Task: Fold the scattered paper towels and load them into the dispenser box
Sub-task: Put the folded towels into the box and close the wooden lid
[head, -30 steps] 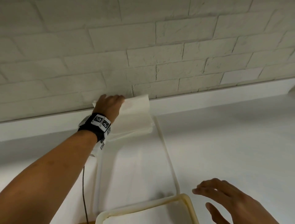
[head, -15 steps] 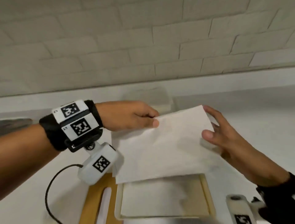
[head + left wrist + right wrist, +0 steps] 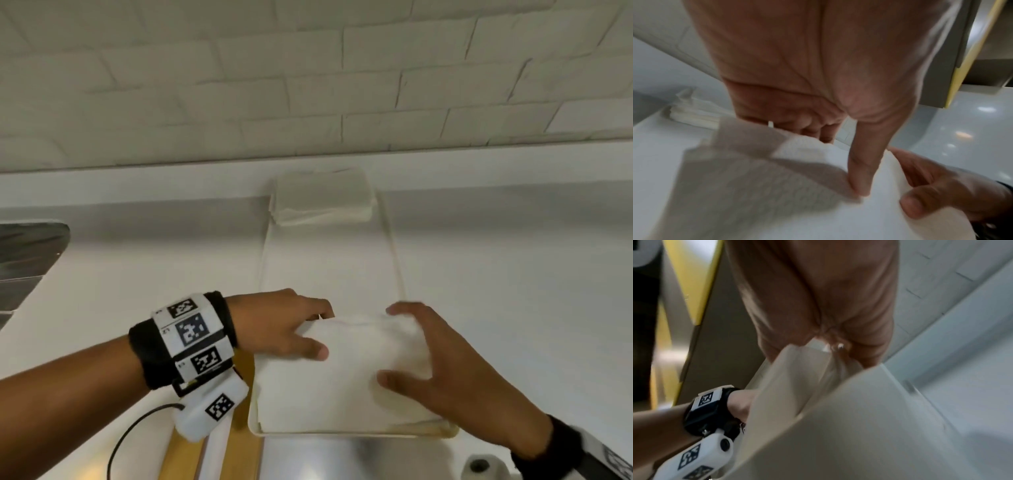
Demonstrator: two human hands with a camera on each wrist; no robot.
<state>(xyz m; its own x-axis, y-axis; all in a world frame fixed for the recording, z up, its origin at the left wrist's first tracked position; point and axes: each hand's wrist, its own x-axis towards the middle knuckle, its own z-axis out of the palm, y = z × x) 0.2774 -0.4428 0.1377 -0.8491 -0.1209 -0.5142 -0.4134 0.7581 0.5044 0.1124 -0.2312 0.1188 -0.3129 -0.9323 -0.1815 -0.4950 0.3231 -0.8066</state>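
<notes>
A white paper towel (image 3: 346, 373) lies bent over the open cream dispenser box (image 3: 255, 430) at the near edge of the counter. My left hand (image 3: 291, 329) pinches its left far edge, thumb on top and fingers under it. My right hand (image 3: 431, 370) grips the right side, fingers curled over the far fold and thumb pressing the top. In the left wrist view the towel (image 3: 760, 183) folds under my left thumb (image 3: 861, 181). The right wrist view shows the towel (image 3: 838, 426) doubled over below my right hand. A stack of paper towels (image 3: 320, 197) sits against the wall.
A flat white sheet or mat (image 3: 329, 260) stretches from the stack toward the box. A wooden board (image 3: 246, 455) lies left of the box. A metal sink edge (image 3: 27, 253) shows at the far left. The brick wall (image 3: 308, 85) closes off the back.
My left hand took a towel from the stack and brought it to the box. My right hand joined it, and both lowered the sheet, now bent over the box.
</notes>
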